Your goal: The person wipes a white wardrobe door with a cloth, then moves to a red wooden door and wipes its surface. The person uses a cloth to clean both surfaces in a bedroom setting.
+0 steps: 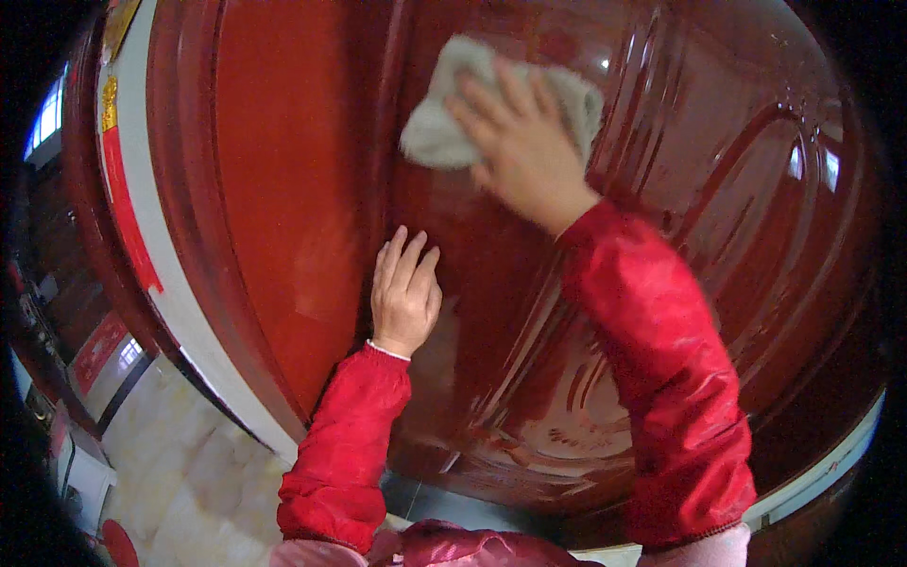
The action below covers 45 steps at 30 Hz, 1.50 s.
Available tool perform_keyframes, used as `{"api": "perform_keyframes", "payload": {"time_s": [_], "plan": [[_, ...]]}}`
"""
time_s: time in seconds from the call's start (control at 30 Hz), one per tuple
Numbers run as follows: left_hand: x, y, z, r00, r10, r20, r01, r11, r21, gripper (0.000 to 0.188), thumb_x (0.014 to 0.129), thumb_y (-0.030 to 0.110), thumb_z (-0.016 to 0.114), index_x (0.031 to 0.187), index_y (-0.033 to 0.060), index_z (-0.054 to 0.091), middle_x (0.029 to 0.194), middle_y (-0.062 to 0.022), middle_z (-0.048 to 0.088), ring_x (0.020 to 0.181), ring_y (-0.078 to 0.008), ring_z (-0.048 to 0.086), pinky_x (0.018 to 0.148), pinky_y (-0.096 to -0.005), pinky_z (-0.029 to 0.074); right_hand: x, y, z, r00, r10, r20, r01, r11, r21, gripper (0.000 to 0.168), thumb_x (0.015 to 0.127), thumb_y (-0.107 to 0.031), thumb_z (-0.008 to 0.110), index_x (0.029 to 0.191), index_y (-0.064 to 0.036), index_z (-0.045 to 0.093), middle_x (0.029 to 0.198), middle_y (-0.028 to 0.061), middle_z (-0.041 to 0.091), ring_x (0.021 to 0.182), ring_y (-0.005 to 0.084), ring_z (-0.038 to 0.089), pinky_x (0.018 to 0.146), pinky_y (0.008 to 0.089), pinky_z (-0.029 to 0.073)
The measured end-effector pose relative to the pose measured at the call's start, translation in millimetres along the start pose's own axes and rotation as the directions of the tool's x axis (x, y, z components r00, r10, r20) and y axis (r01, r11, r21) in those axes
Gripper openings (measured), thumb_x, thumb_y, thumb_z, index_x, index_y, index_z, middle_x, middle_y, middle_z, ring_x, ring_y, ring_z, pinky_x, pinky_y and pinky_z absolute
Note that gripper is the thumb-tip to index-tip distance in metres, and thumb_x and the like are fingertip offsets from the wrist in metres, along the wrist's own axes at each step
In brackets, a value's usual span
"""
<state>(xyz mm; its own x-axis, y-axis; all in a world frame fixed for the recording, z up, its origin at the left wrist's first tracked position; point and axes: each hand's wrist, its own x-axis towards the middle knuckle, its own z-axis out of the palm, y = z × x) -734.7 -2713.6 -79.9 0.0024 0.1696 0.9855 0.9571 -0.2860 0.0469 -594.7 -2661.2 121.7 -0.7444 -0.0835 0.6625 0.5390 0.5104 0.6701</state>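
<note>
A glossy dark red-brown panelled door (482, 283) with moulded trim fills most of the view before me. My right hand (517, 135) presses a pale grey-green cloth (443, 138) flat against its upper part, fingers spread; hand and cloth are slightly blurred. Lower and to the left, my left hand (407, 290) holds nothing. Its fingers point up, slightly apart, close to the door's edge; whether the palm touches the surface I cannot tell. Red sleeve covers reach to both wrists.
An orange-red panel (283, 177) and dark wooden frame adjoin the door on the left. Past them is a whitish wall strip (205, 333) bearing a red paper strip (127, 198). Light marbled floor tiles (191, 461) lie at lower left, near a white box-like object (85, 482).
</note>
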Motion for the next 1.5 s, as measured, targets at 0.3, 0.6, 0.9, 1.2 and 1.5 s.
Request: {"api": "perform_keyframes", "payload": {"time_s": [0.3,0.6,0.9,1.2,1.5], "plan": [[-42,20,-104,0.970,0.203,0.136,-0.218,0.971,0.103,0.023,0.073,0.007,0.062,0.096,0.0028,0.066,0.113,-0.0110,0.061,0.114,-0.0300,0.051,0.094,-0.0471,0.042,-193,-130,50,0.787,-0.503,0.357,0.462,0.864,0.199,0.054,0.080,-0.021,0.054,0.133,-0.012,0.048,0.145,0.0056,0.033,0.141,0.0333,0.014,0.114,0.0465,0.024],[-80,18,-147,0.869,0.129,0.478,-0.213,0.969,0.127,0.026,0.074,0.006,0.062,0.099,-0.0007,0.064,0.109,-0.0143,0.061,0.108,-0.0306,0.054,0.091,-0.0441,0.046,-143,-48,-1,0.918,-0.182,0.352,0.157,0.983,0.098,0.050,0.077,-0.013,0.055,0.127,-0.020,0.053,0.135,0.0018,0.046,0.125,0.0285,0.042,0.101,0.0462,0.038],[-110,4,-144,0.896,0.282,0.343,-0.346,0.928,0.140,0.023,0.073,0.008,0.061,0.094,-0.0001,0.066,0.082,-0.0114,0.065,0.078,-0.0257,0.063,0.071,-0.0382,0.049,-86,1,-19,0.917,0.355,-0.182,-0.385,0.908,-0.164,0.072,0.065,-0.020,0.073,0.133,-0.027,0.049,0.141,0.0009,0.041,0.134,0.0318,0.030,0.104,0.0484,0.027],[-110,3,-146,0.897,0.313,0.314,-0.362,0.925,0.113,0.022,0.073,0.007,0.061,0.094,-0.0001,0.064,0.078,-0.0086,0.064,0.072,-0.0214,0.061,0.069,-0.0355,0.050,-233,-158,48,0.888,0.096,0.449,-0.274,0.896,0.349,0.064,0.078,-0.010,0.056,0.140,-0.018,0.038,0.146,0.0001,0.032,0.137,0.0337,0.025,0.105,0.0537,0.036],[-112,-3,-138,0.912,0.324,0.251,-0.348,0.936,0.056,0.023,0.072,0.005,0.061,0.095,-0.0005,0.063,0.077,-0.0085,0.063,0.072,-0.0218,0.060,0.069,-0.0357,0.049,-334,-169,54,0.833,-0.262,0.486,0.045,0.909,0.414,0.058,0.083,-0.011,0.050,0.140,-0.025,0.041,0.150,-0.0038,0.027,0.136,0.0230,0.032,0.093,0.0339,0.049]]}}
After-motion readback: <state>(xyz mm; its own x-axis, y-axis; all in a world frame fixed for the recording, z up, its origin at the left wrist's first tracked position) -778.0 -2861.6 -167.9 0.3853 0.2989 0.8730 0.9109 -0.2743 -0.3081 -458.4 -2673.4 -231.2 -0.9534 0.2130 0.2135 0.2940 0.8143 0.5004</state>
